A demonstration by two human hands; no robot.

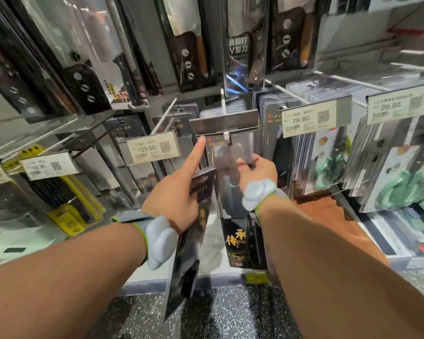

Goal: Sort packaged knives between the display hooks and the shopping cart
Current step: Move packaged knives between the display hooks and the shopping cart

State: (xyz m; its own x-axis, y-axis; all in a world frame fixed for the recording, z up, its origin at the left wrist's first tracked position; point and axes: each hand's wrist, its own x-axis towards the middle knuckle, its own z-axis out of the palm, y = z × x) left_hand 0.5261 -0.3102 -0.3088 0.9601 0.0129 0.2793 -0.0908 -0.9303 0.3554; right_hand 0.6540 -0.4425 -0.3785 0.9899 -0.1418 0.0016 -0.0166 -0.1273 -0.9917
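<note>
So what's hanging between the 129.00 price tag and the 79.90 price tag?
In the head view, a blank metal label holder on a hook, with a packaged knife below it that the right hand pinches.

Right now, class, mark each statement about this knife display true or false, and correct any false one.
1. The left hand grips a dark packaged knife. True.
2. The left index finger points down at the floor. False: it points up toward the blank metal label holder.
3. The white 129.00 price tag hangs left of that holder. True.
4. The right hand hangs idle. False: it holds a clear-fronted knife pack on the hook.
</note>
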